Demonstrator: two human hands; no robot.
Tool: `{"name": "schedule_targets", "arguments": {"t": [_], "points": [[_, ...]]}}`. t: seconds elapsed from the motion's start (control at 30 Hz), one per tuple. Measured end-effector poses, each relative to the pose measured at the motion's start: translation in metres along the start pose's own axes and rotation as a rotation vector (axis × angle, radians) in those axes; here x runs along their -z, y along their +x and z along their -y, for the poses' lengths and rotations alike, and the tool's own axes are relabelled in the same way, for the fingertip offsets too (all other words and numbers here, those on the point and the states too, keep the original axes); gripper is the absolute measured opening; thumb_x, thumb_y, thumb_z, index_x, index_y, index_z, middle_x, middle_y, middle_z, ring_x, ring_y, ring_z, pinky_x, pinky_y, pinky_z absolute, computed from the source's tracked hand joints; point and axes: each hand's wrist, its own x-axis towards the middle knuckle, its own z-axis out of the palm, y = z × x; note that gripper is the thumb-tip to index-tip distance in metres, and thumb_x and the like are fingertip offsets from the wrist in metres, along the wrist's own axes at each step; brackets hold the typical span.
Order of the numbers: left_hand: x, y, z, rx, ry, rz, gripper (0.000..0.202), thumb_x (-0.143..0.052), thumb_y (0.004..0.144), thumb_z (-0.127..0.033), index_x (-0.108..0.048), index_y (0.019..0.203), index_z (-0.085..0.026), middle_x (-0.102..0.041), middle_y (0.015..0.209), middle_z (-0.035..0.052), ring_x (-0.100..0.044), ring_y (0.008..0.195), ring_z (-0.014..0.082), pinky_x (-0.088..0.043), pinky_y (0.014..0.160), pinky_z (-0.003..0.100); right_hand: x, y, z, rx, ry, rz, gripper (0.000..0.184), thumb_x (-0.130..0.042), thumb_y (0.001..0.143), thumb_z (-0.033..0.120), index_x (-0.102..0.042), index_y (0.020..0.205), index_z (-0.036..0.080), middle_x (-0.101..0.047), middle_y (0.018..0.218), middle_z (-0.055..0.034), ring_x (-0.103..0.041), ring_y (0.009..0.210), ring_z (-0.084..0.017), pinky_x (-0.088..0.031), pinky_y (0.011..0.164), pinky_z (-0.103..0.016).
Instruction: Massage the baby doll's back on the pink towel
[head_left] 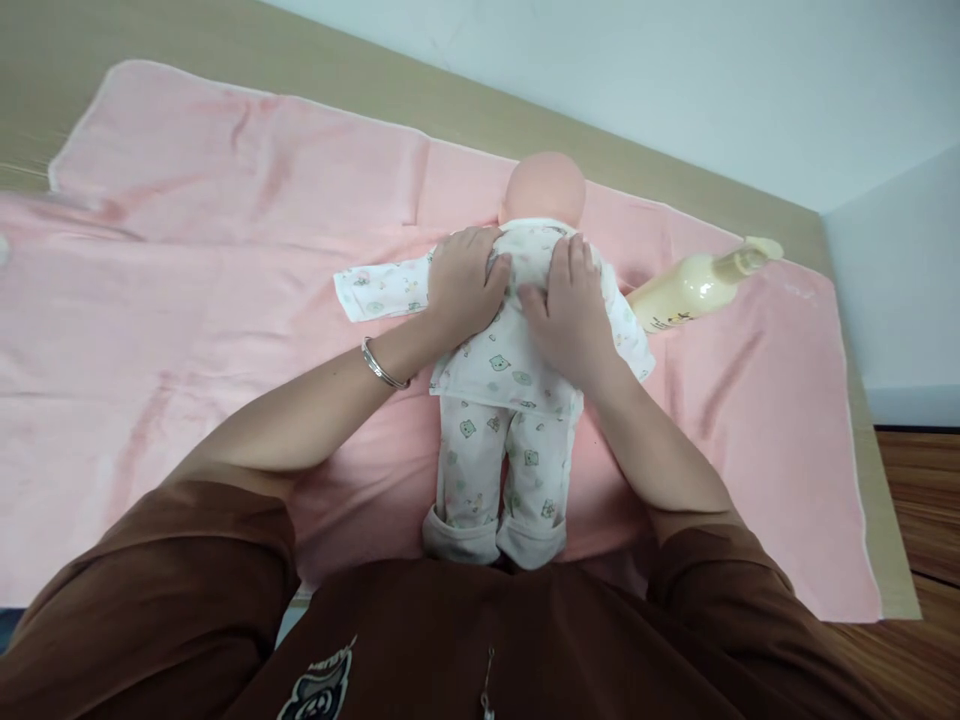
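Observation:
A baby doll [546, 188] lies face down on a pink cloth [247, 260], its bald head pointing away from me. It wears a white printed top [517, 375] and matching trousers [471, 465] with rolled-up cuffs. My left hand [466, 280] rests flat on the left side of the upper back, fingers extended. On the right side of the back lies my right hand [571, 310], its fingers stretched toward the shoulder and its thumb apart. The two thumbs point toward each other. Both palms are hidden against the top.
A pale yellow pump bottle [694, 290] lies on its side just right of the doll, partly behind its sleeve. The cloth covers most of a wooden table [675, 190]. A white wall [750, 90] stands along the far side, and brown wooden flooring [922, 500] shows at right.

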Motion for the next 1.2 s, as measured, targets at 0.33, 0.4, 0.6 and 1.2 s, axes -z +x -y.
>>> {"name": "schedule_targets", "arguments": {"t": [0.33,0.4,0.6,1.2], "points": [[0.010,0.000,-0.006,0.051,0.010,0.096,0.050,-0.028,0.111,-0.050,-0.061,0.132,-0.019,-0.070,0.134,0.0166,-0.063,0.131,0.0315,-0.047,0.117,0.049,0.010,0.006,0.006,0.233,-0.024,0.130,0.064,-0.043,0.098,0.028,-0.048,0.161,0.017,-0.029,0.180,-0.0083,-0.018,0.172,-0.029,-0.011,0.143,-0.059],[0.007,-0.001,-0.004,0.041,-0.008,0.083,0.052,-0.028,0.111,-0.054,-0.061,0.133,-0.020,-0.070,0.134,0.0161,-0.063,0.131,0.0327,-0.047,0.117,0.051,0.012,0.020,-0.009,0.161,0.017,0.121,0.066,-0.043,0.099,0.030,-0.043,0.164,0.018,-0.025,0.181,-0.0082,-0.016,0.173,-0.030,-0.011,0.142,-0.062],[0.001,-0.002,0.001,-0.010,-0.014,-0.003,0.054,-0.026,0.111,-0.057,-0.062,0.130,-0.021,-0.073,0.130,0.0143,-0.066,0.126,0.0316,-0.051,0.112,0.050,0.012,-0.015,0.016,0.030,-0.097,0.081,0.081,-0.047,0.103,0.042,-0.028,0.167,-0.002,-0.020,0.179,-0.0273,-0.016,0.171,-0.042,-0.017,0.140,-0.065],[0.001,-0.003,0.005,-0.049,0.023,-0.066,0.046,-0.029,0.111,-0.046,-0.064,0.126,-0.022,-0.075,0.125,0.0136,-0.069,0.120,0.0289,-0.056,0.107,0.050,-0.001,-0.009,0.007,0.043,-0.010,-0.009,0.075,-0.044,0.104,0.043,-0.031,0.166,0.003,-0.024,0.179,-0.0252,-0.017,0.171,-0.039,-0.017,0.139,-0.066]]}}
